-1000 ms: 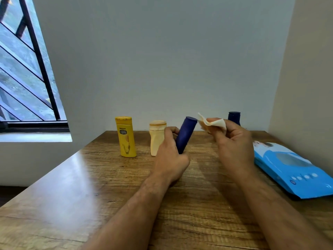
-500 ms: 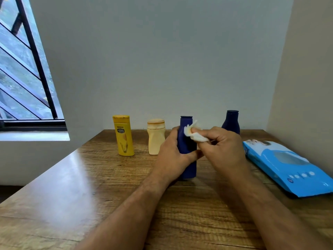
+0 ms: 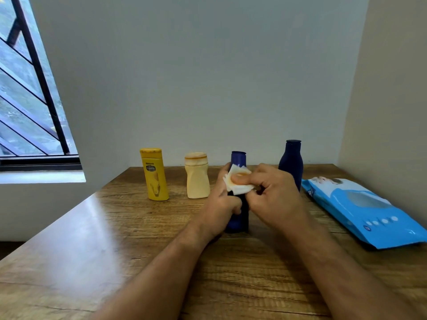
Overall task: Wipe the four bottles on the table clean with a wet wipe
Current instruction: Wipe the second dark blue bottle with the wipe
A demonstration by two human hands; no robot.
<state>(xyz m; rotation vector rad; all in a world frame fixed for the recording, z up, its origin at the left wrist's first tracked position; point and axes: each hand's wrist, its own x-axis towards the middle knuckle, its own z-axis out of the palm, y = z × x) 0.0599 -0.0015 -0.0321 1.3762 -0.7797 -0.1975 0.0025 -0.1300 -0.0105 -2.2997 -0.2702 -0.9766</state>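
Head camera view: a blue bottle [image 3: 239,214] stands upright on a wooden table [image 3: 97,250], nearer the person than the other three bottles and roughly at the middle of the frame. A left hand [image 3: 223,204] wraps its curled fingers around the bottle's left side, the thumb across its front, while a right hand [image 3: 272,195] pinches a folded white wet wipe [image 3: 236,181] between thumb and fingers and presses it against the bottle's upper body, just below the cap. Both bare forearms reach in from the bottom edge of the frame. Behind, in a row near the wall, stand a yellow bottle [image 3: 154,174] at left, a cream bottle [image 3: 197,179] beside it and a dark navy bottle [image 3: 291,162] at right, partly behind the right hand. A blue pack of wipes [image 3: 367,211] lies flat along the table's right edge, close to a beige side wall [image 3: 392,100]. A plain grey-white wall [image 3: 208,77] backs the table, and a window with dark diagonal bars [image 3: 27,93] fills the upper left. The yellow bottle's label appears to read "Vaseline"; the print on the pack is too small to read.
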